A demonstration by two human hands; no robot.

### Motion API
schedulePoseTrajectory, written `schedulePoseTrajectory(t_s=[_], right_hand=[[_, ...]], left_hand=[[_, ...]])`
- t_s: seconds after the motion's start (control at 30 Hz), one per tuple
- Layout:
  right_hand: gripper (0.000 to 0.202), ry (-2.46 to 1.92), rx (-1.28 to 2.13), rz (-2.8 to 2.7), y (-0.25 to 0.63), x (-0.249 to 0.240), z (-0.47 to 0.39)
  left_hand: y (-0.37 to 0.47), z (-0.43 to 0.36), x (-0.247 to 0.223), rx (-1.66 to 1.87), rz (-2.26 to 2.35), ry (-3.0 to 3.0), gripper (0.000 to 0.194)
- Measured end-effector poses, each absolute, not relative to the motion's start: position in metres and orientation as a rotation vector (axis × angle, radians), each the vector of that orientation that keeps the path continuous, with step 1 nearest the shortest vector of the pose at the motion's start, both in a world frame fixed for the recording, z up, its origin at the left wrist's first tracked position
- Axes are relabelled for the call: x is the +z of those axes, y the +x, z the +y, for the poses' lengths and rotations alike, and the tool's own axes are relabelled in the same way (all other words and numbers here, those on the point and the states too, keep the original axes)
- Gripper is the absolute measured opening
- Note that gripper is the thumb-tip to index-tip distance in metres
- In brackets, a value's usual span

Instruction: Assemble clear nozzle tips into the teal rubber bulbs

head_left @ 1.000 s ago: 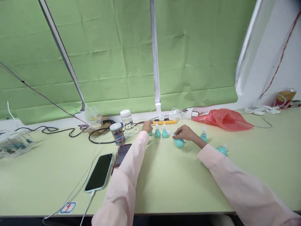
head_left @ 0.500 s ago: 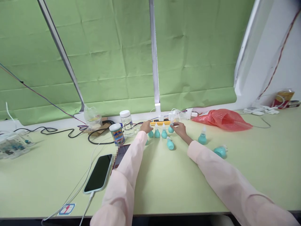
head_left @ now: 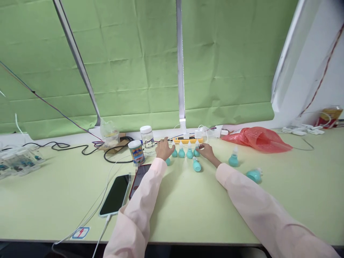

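Several teal bulb nasal aspirators with clear pointed tips stand upright in a short row near the back of the table. At the row's right end, my right hand [head_left: 206, 152] has its fingertips closed on an aspirator [head_left: 196, 152]. My left hand [head_left: 164, 149], fingers spread, is beside the leftmost aspirator [head_left: 174, 153] of the row. Another teal aspirator [head_left: 168, 162] is partly hidden by my left wrist. In front of the row one aspirator [head_left: 197, 165] lies tilted. To the right are an upright aspirator [head_left: 233, 160] and one on its side [head_left: 254, 175].
Left of my arm lie two phones, one white-edged [head_left: 115, 195] and one dark [head_left: 139, 179]. Behind them stand a printed canister [head_left: 137, 152] and a clear jar [head_left: 147, 137]. A yellow strip [head_left: 188, 140] and red plastic bag [head_left: 258, 139] lie at the back.
My right hand has brought its aspirator down and closer to the row's right end. My left hand has shifted left, its fingers spreading. The view has shifted slightly.
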State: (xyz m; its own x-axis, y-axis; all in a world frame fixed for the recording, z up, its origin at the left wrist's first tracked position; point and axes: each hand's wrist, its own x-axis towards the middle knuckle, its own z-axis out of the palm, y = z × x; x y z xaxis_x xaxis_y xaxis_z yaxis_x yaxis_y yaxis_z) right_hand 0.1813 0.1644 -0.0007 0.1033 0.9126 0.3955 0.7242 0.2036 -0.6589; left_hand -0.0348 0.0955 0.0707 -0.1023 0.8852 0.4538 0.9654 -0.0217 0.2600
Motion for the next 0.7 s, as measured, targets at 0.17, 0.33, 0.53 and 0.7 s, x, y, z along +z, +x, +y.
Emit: schedulePoseTrajectory(t_s=[0.17,0.33,0.53,0.7], right_hand=[[0.028,-1.674,0.268,-1.667,0.18,0.002,0.157],[0.05,-1.796,0.166,-1.634,0.178,0.012,0.14],[0.043,-1.892,0.158,-1.805,0.172,0.016,0.118],[0.04,-1.926,0.196,-1.972,0.162,0.011,0.108]], left_hand=[[-0.045,0.084,0.077,-0.53,-2.193,-2.128,0.074],[-0.057,0.093,0.06,-0.604,-2.288,-2.216,0.068],[-0.063,0.108,0.03,-0.848,-2.295,-2.138,0.025],[-0.053,0.117,0.017,-1.03,-2.199,-2.088,0.024]])
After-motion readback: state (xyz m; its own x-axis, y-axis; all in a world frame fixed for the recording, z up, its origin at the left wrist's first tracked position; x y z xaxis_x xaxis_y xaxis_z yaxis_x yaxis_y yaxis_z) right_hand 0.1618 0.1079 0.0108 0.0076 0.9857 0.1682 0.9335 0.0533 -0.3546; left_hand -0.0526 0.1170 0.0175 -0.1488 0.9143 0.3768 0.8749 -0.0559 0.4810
